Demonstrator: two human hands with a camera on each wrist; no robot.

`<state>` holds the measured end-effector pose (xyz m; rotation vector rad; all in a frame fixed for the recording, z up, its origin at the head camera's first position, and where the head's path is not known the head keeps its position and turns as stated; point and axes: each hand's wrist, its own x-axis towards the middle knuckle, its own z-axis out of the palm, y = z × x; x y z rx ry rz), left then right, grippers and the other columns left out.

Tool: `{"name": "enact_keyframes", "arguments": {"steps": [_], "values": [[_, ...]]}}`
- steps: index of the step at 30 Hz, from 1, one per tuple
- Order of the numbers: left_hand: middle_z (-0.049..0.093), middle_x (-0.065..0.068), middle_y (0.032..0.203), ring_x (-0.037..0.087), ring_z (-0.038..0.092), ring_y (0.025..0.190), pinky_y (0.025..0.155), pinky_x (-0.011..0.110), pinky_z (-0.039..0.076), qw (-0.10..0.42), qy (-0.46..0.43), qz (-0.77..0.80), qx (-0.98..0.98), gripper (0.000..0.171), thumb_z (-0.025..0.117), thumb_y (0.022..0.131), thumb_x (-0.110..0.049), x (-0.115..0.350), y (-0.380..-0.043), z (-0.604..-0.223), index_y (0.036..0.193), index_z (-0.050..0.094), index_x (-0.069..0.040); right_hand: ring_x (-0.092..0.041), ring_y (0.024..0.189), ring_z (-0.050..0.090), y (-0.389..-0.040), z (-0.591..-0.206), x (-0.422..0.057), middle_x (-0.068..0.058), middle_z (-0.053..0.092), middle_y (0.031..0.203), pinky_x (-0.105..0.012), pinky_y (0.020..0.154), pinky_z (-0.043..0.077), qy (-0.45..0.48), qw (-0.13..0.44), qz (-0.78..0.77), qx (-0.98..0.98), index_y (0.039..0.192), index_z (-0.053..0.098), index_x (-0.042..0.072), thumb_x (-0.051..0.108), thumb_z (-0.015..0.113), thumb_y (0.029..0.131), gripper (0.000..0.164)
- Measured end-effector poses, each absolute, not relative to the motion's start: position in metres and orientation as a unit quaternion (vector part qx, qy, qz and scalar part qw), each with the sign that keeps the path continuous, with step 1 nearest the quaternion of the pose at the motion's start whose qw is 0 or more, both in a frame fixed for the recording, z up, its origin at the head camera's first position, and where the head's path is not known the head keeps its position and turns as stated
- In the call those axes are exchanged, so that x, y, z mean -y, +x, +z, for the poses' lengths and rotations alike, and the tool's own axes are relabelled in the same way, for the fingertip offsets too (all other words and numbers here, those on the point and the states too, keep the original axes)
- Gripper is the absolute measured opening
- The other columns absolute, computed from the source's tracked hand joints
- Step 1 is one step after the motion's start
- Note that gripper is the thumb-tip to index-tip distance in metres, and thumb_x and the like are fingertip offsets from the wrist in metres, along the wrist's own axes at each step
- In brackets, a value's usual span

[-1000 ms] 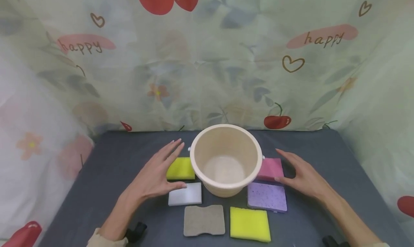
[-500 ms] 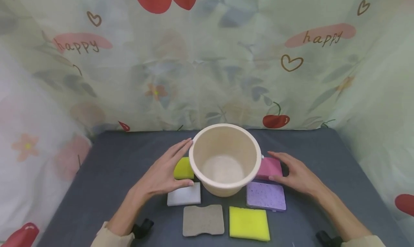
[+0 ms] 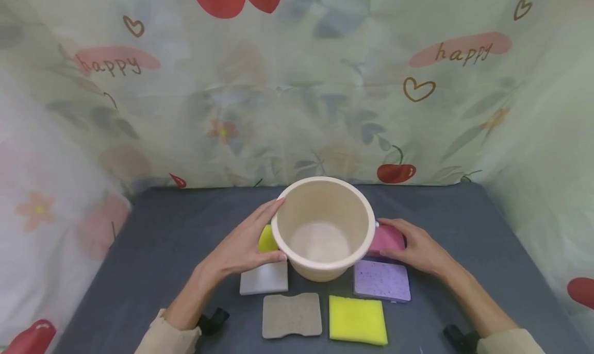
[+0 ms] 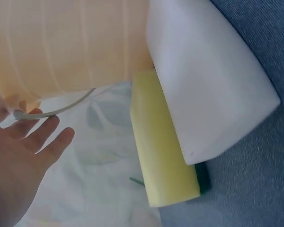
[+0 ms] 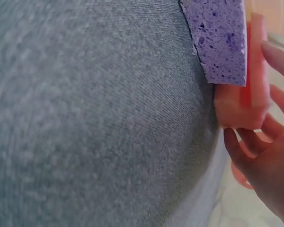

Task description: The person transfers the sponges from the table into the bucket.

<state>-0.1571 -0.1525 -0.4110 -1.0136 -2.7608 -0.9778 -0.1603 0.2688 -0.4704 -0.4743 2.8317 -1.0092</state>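
A cream bucket (image 3: 323, 266) stands at the middle, its inside bare. My left hand (image 3: 241, 248) lies along its left side, fingertips at the rim and thumb near the front rim. In the left wrist view its fingers (image 4: 46, 135) are spread beside the bucket's handle (image 4: 68, 108). Around the pink sponge (image 3: 387, 239) right of the bucket, my right hand (image 3: 419, 247) has its fingers spread, thumb over the near side. The right wrist view shows fingers (image 5: 231, 142) close against that sponge; I see no firm pinch. A yellow sponge (image 4: 161, 146) with a green underside is partly covered by my left hand.
In front of the bucket lie a white sponge (image 3: 264, 279), a purple sponge (image 3: 382, 281), a grey-brown sponge (image 3: 292, 315) with curved-in sides and a bright yellow sponge (image 3: 357, 320). The dark table (image 3: 185, 215) is bounded by patterned cloth (image 3: 287, 112) behind and at both sides.
Both hands have moved inward: my left hand rightward to the bucket's rim, my right hand leftward around the pink sponge. The bucket and sponges stay in place.
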Motion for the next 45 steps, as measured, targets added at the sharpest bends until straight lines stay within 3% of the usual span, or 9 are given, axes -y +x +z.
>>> {"name": "enact_keyframes", "arguments": {"steps": [3,8,16,25,35,45], "values": [[0.023,-0.008,0.161,0.019,0.029,0.145,0.106,0.056,0.038,0.012,-0.322,-0.338,0.884,0.106,0.076,0.078,-0.062,0.149,-0.158,-0.411,0.16,0.017,-0.029,-0.027,0.11,0.055,-0.161,-0.472,-0.269,-0.008,0.058,0.133,-0.041,0.083,0.052,-0.156,0.05,-0.332,-0.929,0.144,0.052,0.019,0.047,0.083,0.078,0.078],[0.027,-0.009,0.16,0.018,0.031,0.144,0.107,0.056,0.036,-0.007,-0.299,-0.37,0.879,0.104,0.077,0.077,-0.061,0.146,-0.158,-0.412,0.159,0.02,-0.032,-0.027,0.109,0.056,-0.162,-0.474,-0.267,-0.008,0.059,0.131,-0.041,0.081,0.053,-0.157,0.047,-0.324,-0.932,0.143,0.053,0.018,0.048,0.084,0.075,0.081],[0.031,-0.005,0.157,0.017,0.037,0.138,0.108,0.048,0.038,-0.034,-0.28,-0.441,0.852,0.103,0.085,0.077,-0.041,0.141,-0.16,-0.413,0.158,0.022,-0.032,-0.027,0.109,0.057,-0.164,-0.471,-0.268,-0.007,0.059,0.13,-0.04,0.081,0.054,-0.159,0.05,-0.328,-0.93,0.142,0.054,0.017,0.044,0.085,0.075,0.078],[0.031,-0.004,0.154,0.018,0.048,0.131,0.105,0.037,0.043,-0.068,-0.267,-0.5,0.821,0.102,0.086,0.078,-0.03,0.139,-0.16,-0.416,0.157,0.023,-0.03,-0.025,0.107,0.057,-0.164,-0.463,-0.272,-0.005,0.061,0.127,-0.039,0.081,0.052,-0.155,0.048,-0.331,-0.93,0.138,0.058,0.018,0.049,0.085,0.074,0.076],[0.031,0.002,0.155,0.026,0.047,0.133,0.103,0.046,0.045,-0.072,-0.273,-0.53,0.8,0.099,0.084,0.079,-0.043,0.14,-0.161,-0.417,0.157,0.025,-0.029,-0.026,0.109,0.055,-0.164,-0.447,-0.277,-0.007,0.06,0.129,-0.043,0.084,0.051,-0.152,0.044,-0.311,-0.937,0.139,0.057,0.016,0.057,0.081,0.074,0.08],[0.03,0.002,0.156,0.029,0.044,0.135,0.104,0.046,0.044,-0.081,-0.261,-0.552,0.788,0.101,0.085,0.077,-0.046,0.139,-0.162,-0.42,0.157,0.026,-0.028,-0.029,0.112,0.052,-0.157,-0.423,-0.28,-0.01,0.057,0.132,-0.044,0.081,0.05,-0.146,0.037,-0.283,-0.947,0.14,0.057,0.015,0.056,0.078,0.078,0.077]]}}
